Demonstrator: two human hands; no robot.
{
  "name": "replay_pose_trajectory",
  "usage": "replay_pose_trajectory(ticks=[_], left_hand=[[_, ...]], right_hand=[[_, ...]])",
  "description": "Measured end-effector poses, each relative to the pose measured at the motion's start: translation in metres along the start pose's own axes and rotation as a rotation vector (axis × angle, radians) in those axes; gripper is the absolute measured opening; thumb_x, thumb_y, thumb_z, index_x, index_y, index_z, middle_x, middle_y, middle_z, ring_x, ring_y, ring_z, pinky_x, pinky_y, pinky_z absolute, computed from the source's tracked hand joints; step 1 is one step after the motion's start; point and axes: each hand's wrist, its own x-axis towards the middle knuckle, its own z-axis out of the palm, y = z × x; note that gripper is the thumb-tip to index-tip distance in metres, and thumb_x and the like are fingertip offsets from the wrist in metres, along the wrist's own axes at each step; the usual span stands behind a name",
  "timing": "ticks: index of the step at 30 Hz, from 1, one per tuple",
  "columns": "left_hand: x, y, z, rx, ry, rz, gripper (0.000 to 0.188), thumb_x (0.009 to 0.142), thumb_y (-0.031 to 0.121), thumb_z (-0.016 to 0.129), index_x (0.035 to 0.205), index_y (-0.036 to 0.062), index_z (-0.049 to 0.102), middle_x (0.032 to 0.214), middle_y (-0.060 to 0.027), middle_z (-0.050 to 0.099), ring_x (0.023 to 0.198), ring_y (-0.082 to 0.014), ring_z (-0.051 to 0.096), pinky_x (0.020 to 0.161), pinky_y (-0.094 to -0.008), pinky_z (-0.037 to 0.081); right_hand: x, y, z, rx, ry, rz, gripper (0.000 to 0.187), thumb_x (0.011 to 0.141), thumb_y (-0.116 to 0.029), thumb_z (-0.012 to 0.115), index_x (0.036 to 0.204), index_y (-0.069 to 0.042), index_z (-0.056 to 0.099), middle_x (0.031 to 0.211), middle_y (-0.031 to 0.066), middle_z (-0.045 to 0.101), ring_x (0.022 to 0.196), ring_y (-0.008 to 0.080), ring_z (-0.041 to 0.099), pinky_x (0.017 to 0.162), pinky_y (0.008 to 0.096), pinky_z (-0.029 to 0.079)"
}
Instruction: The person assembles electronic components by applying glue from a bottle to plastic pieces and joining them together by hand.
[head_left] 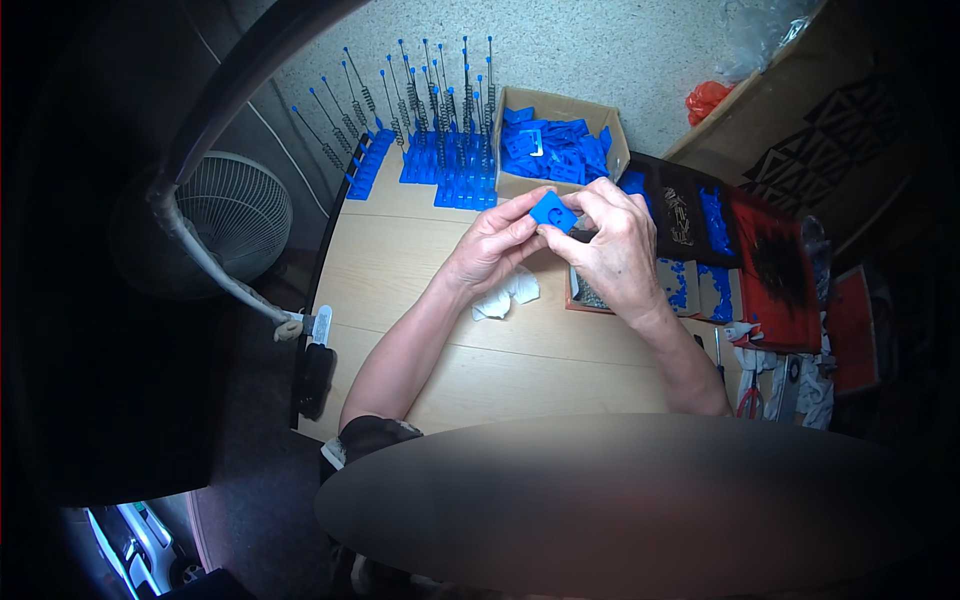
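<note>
Between my two hands, above the middle of the table, is a small blue plastic block (553,212) with a round recess in its visible face. My left hand (490,245) pinches its left side with thumb and fingers. On the other side, my right hand (615,245) has its thumb and fingertips closed on the block's right edge. The far side of the block is hidden by my fingers. Crumpled white tissue or cloth (506,296) lies on the table (385,265) below my hands.
A cardboard box (512,186) of flat blue parts stands behind my hands. Blue stands with upright rods and springs (466,180) are left of it. Small-part trays (719,290) and a red bin (765,215) sit right, a fan (235,210) left.
</note>
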Motion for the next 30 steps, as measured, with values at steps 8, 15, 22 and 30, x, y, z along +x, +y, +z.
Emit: replay_pose_trajectory(ticks=[8, 15, 22, 30], left_hand=[[0.026, -0.016, -0.01, -0.039, 0.001, -0.008, 0.046, 0.098, 0.009, 0.054, 0.142, 0.0042, 0.043, 0.136, -0.011, 0.053, 0.125, -0.0212, 0.053, 0.108, -0.0363, 0.044], [0.045, -0.035, -0.012, -0.082, 0.016, 0.01, 0.046, 0.096, 0.009, 0.057, 0.14, 0.0032, 0.045, 0.137, -0.0127, 0.051, 0.126, -0.0239, 0.051, 0.109, -0.0397, 0.042], [0.063, -0.049, -0.016, -0.067, -0.008, 0.017, 0.047, 0.096, 0.01, 0.058, 0.14, 0.0035, 0.045, 0.136, -0.0126, 0.053, 0.127, -0.0241, 0.05, 0.11, -0.0406, 0.04], [0.058, -0.05, -0.029, -0.073, 0.026, 0.01, 0.045, 0.097, 0.007, 0.054, 0.141, 0.0026, 0.043, 0.138, -0.0126, 0.05, 0.125, -0.0229, 0.052, 0.108, -0.0379, 0.044]], right_hand=[[0.006, 0.029, 0.002, 0.002, 0.075, -0.055, 0.029, 0.068, -0.022, 0.079, 0.087, -0.003, 0.069, 0.086, 0.0073, 0.06, 0.083, 0.0234, 0.06, 0.077, 0.0383, 0.04], [0.007, 0.057, -0.002, -0.002, 0.045, -0.069, 0.029, 0.069, -0.021, 0.079, 0.087, -0.002, 0.067, 0.086, 0.0086, 0.059, 0.083, 0.0225, 0.06, 0.077, 0.0381, 0.039], [0.008, 0.085, 0.002, 0.043, 0.067, -0.059, 0.027, 0.069, -0.02, 0.078, 0.084, -0.001, 0.066, 0.086, 0.0092, 0.059, 0.082, 0.0227, 0.06, 0.077, 0.0379, 0.039], [0.008, 0.083, 0.014, 0.062, 0.054, -0.038, 0.027, 0.068, -0.018, 0.079, 0.086, -0.001, 0.068, 0.085, 0.0083, 0.06, 0.084, 0.0228, 0.061, 0.077, 0.0379, 0.04]])
